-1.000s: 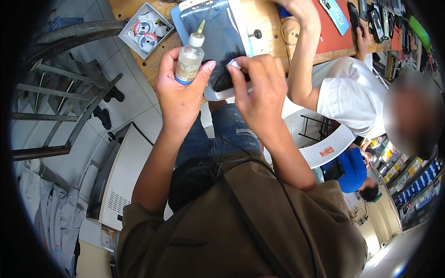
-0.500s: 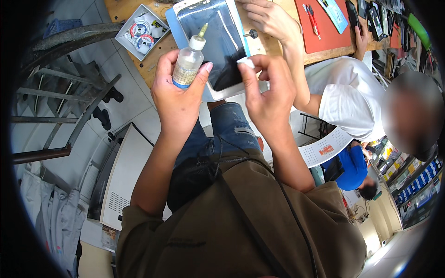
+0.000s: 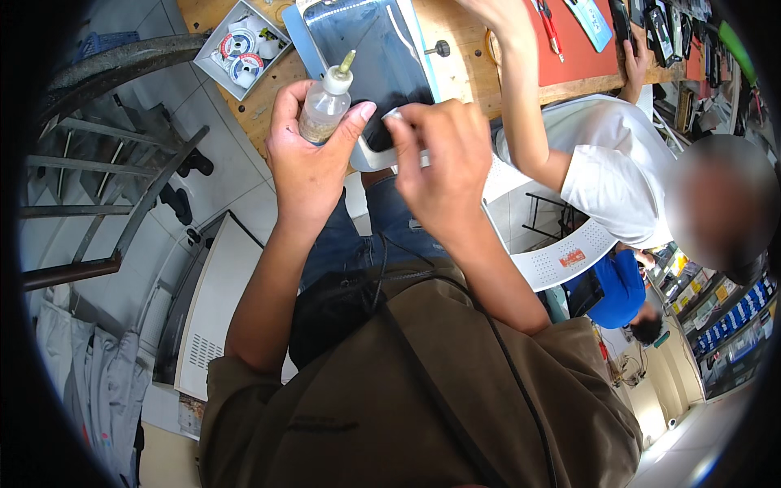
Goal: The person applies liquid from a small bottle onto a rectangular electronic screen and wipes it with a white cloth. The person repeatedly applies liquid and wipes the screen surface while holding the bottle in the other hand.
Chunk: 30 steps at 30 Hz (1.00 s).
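My left hand (image 3: 307,180) is wrapped round a clear plastic dropper bottle (image 3: 325,112) with a white cap and a yellowish tip pointing up. Between the thumb and fingers of my right hand (image 3: 446,163) is a small white wad (image 3: 392,115), perhaps cotton or tissue. It is over the lower end of a dark glass screen (image 3: 370,50); whether it touches the glass I cannot tell. The screen lies on a pale holder with a blue plate (image 3: 298,41) beneath, and a black knob (image 3: 440,50) sticks out at the right.
A white box (image 3: 236,91) of small spools stands on the wooden table (image 3: 262,114) at the left. Close on my right is a co-worker's forearm (image 3: 525,114). A red mat (image 3: 561,77) carries tweezers (image 3: 551,34) and a blue packet (image 3: 589,24).
My right hand has moved left with the white wad, toward the bottle and lower screen. The bottle has dropped slightly. The co-worker's near hand has drawn away from the holder, toward the top edge.
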Each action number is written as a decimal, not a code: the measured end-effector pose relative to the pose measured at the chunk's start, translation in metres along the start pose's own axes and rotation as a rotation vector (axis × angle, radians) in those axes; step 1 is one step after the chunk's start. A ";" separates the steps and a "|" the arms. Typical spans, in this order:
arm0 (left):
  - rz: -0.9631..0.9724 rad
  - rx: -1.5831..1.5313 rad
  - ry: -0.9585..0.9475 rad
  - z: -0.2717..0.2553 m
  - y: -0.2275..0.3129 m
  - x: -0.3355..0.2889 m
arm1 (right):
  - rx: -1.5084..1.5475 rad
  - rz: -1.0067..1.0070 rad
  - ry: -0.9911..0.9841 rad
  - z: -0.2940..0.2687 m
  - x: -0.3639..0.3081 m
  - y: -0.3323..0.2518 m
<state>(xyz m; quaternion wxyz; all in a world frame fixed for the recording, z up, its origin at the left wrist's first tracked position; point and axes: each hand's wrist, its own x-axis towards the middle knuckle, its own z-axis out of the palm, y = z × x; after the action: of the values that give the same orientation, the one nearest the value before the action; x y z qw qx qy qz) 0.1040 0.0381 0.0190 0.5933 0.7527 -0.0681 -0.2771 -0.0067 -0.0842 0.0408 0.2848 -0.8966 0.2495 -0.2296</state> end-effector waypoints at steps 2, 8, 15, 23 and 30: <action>-0.012 -0.024 -0.006 0.001 -0.001 0.000 | 0.004 -0.002 -0.062 0.000 -0.010 -0.012; -0.009 -0.012 0.012 0.000 -0.003 0.000 | 0.019 -0.004 -0.035 0.003 -0.015 -0.006; 0.003 0.027 0.013 0.000 0.000 0.000 | 0.037 0.002 -0.049 0.007 -0.024 -0.010; -0.004 0.026 -0.007 0.000 0.003 0.001 | 0.125 0.005 -0.117 -0.004 -0.039 -0.024; -0.052 -0.073 -0.048 -0.006 0.007 -0.003 | 0.246 0.200 -0.128 -0.026 -0.048 -0.020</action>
<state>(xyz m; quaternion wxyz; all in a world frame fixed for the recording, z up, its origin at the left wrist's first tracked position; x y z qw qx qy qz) 0.1063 0.0428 0.0270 0.6113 0.7250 -0.0525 -0.3128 -0.0518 -0.0522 0.0599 0.4291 -0.8385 0.2889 -0.1712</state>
